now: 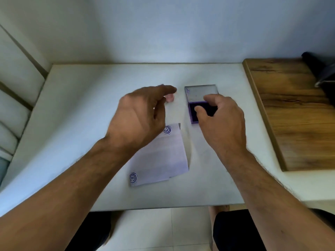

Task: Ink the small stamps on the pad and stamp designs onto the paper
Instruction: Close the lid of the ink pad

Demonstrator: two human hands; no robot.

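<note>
Paper (159, 156) lies near-left of the ink pad (194, 113) on the counter (90, 105), where my right hand (219, 118) pinches a dark stamp (211, 110), left hand (139, 115) hovering loosely open, empty.

We see a white table (90, 109). On it: paper (161, 156) with two blue stamp prints, open purple ink pad (193, 113) just beyond, small pinkish item (170, 97), unclear. Wooden board (293, 113) at right.
</note>
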